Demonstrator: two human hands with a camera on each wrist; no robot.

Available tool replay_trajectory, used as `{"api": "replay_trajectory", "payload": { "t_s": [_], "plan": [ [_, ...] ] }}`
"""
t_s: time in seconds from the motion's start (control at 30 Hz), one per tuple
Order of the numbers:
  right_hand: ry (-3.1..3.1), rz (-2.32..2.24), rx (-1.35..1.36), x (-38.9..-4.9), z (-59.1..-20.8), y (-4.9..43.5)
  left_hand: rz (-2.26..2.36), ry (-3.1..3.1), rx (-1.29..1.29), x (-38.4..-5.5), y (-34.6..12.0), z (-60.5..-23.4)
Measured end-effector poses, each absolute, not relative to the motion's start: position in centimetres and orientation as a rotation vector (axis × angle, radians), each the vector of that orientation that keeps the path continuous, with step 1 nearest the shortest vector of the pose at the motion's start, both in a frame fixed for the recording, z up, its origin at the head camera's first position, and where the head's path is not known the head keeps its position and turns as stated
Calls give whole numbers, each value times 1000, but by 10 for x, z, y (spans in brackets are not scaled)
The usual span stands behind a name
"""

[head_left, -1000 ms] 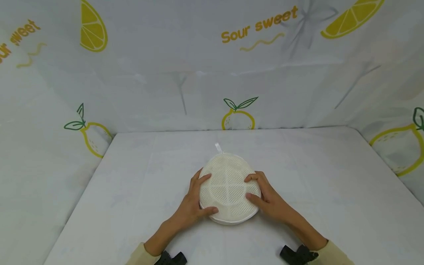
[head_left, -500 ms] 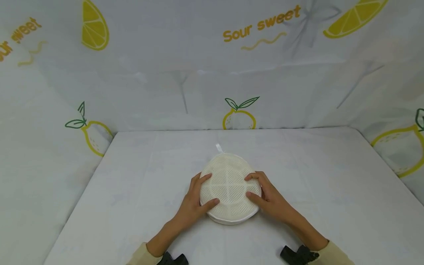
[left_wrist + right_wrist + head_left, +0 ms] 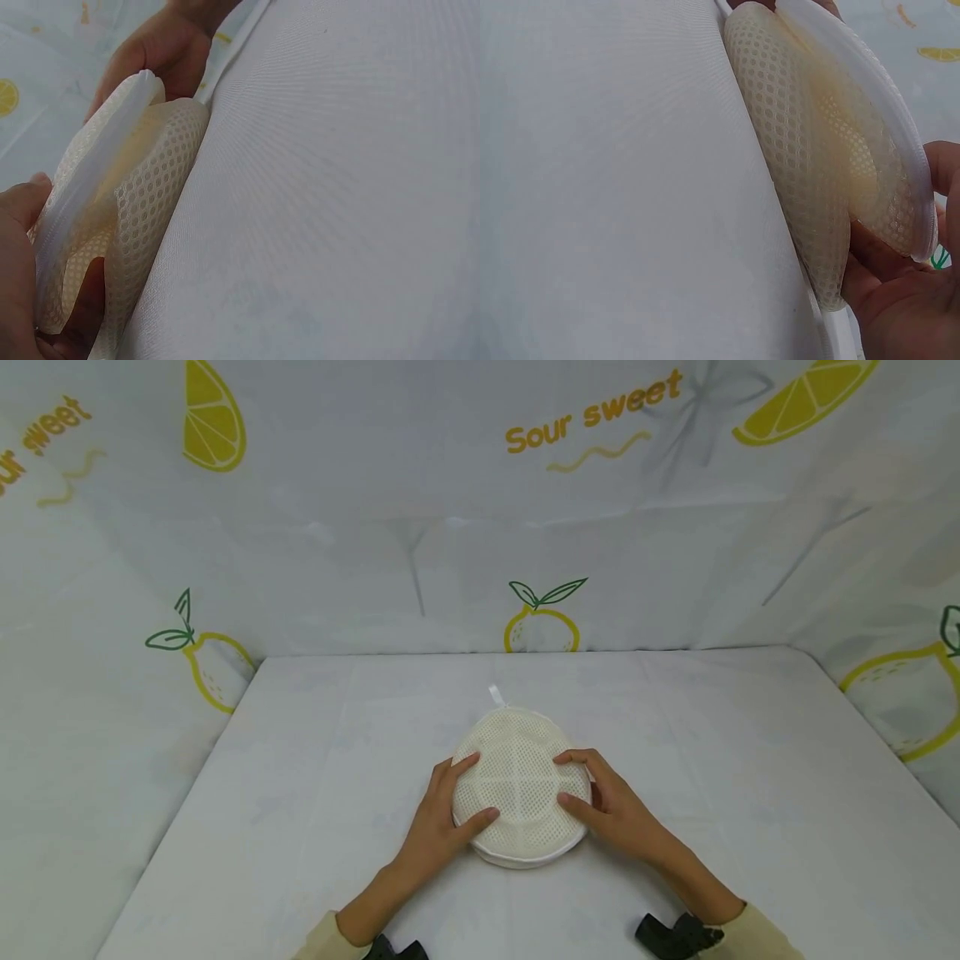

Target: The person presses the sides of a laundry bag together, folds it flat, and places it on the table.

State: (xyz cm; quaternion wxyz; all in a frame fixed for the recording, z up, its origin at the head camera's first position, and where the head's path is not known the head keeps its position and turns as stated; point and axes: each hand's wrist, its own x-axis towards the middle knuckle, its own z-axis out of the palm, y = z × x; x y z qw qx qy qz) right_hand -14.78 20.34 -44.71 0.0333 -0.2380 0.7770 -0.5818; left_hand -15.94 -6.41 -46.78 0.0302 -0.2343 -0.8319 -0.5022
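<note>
A round cream mesh laundry bag (image 3: 517,777) with a white edge band and a small white tag loop (image 3: 496,695) sits in the middle of the table. My left hand (image 3: 435,822) grips its left side, thumb on the top face, other fingers along and behind the rim. On the right side my right hand (image 3: 615,810) holds the rim, with thumb and index finger on the mesh. Both wrist views show the bag's side as a fold between two mesh layers (image 3: 154,187), the white zipper band (image 3: 885,82) along the upper one. Fingers of each hand (image 3: 900,300) reach into that fold.
A white cloth covers the table (image 3: 712,777). Behind and at both sides hang white curtains (image 3: 337,568) printed with lemons and lettering. Black straps with wrist cameras (image 3: 675,935) sit at the cuffs of beige sleeves (image 3: 753,935).
My left thumb has slid from the bag's lower left edge a little farther up onto its top face. The right hand and the bag stay almost where they were.
</note>
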Motion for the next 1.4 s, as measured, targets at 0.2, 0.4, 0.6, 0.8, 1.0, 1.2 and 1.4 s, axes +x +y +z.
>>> {"api": "replay_trajectory", "payload": {
  "t_s": [0.2,0.4,0.6,0.8,1.0,1.2,1.4],
  "plan": [
    [2459,-1755,-705,-147,-446,203,-1562,-2538,-709,-160,-63,-469],
    [2541,-1708,-693,-146,-448,203,-1511,-2513,-755,-160,-63,-471],
    [2675,-1632,-702,-148,-452,203,-1391,-2485,-797,-160,-64,-473],
    [2953,-1426,-812,-148,-459,200,-1347,-2448,-847,-161,-64,-475],
    [3057,-1314,-888,-147,-459,200,-1335,-2465,-881,-160,-66,-476],
    [3106,-1236,-1068,-149,-460,201,-1110,-2435,-957,-163,-67,-477],
    [3072,-1166,-1102,-150,-461,200,-943,-2375,-1052,-165,-65,-476]
  ]
}}
